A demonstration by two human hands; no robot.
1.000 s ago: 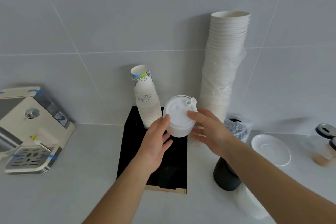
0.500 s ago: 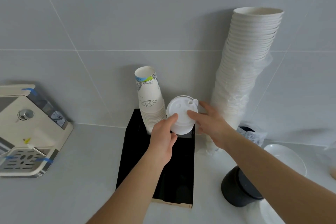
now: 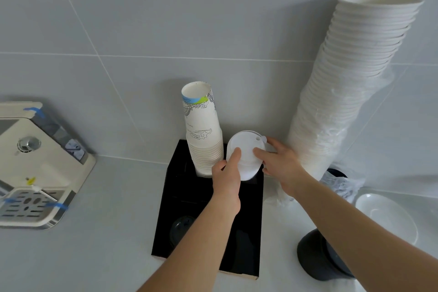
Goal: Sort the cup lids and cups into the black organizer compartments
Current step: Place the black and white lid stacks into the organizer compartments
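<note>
From the head view, you now have the stack of white lids (image 3: 245, 161) lower and further back than a second ago: it has gone from chest-high in front of the organizer to the mouth of the back-right compartment of the black organizer (image 3: 208, 199), just beside the printed paper cups (image 3: 203, 135) that already stand in the back-left one. Your left hand (image 3: 226, 180) grips the stack from its left, thumb laid on the top lid; your right hand (image 3: 282, 166) closes on it from the right, a fingertip on the top and the other fingers around the far edge. The stack leans slightly towards you, and its lower end looks to be at or just inside the opening, though your hands hide the exact seating.

I judge you are mid-placement: the lids are nearly home, not yet released. The tall stack of white cups (image 3: 350, 92) leans against the wall close to your right wrist, so mind it as you let go. A black lid (image 3: 181, 227) lies in the front-left compartment.
</note>
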